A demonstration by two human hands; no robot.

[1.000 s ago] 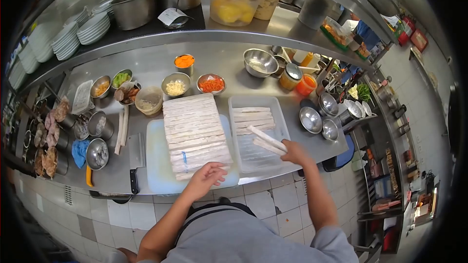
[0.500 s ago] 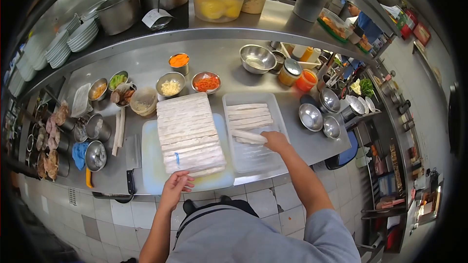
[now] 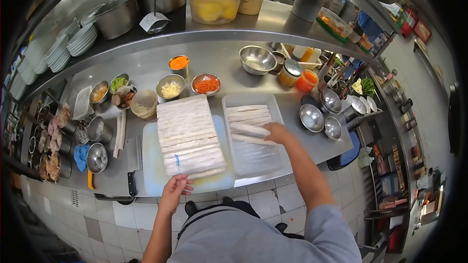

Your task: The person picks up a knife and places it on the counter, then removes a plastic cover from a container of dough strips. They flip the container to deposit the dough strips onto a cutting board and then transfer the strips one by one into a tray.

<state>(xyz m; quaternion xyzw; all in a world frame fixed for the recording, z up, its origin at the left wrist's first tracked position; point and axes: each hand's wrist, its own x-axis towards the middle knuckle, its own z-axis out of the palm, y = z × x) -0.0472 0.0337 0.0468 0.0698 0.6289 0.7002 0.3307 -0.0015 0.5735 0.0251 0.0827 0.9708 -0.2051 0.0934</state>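
Long, pale floury rolls [image 3: 187,134] lie side by side in a stack on the cutting board [image 3: 150,165], with a small blue strip [image 3: 177,160] near the stack's front. In the clear plastic tray [image 3: 258,163] to the right, several similar rolls rest in a row. My right hand [image 3: 279,133] is closed on the end of one pale roll [image 3: 248,129], held slanting over the others in the tray. By the front edge of the board hangs my left hand [image 3: 177,185], fingers loosely bent and apart, with nothing in it.
Left of the board lie a cleaver [image 3: 131,158] and two long pale sticks [image 3: 120,134]. Bowls of shredded carrot [image 3: 206,85] and chopped pale food [image 3: 170,90] stand behind. Metal bowls [image 3: 311,118] are at right. A steel shelf [image 3: 219,34] spans the back.
My right hand has moved slightly away from me and right, lifting the roll it holds farther back over the tray. Another roll now shows beneath it. My left hand has barely shifted.
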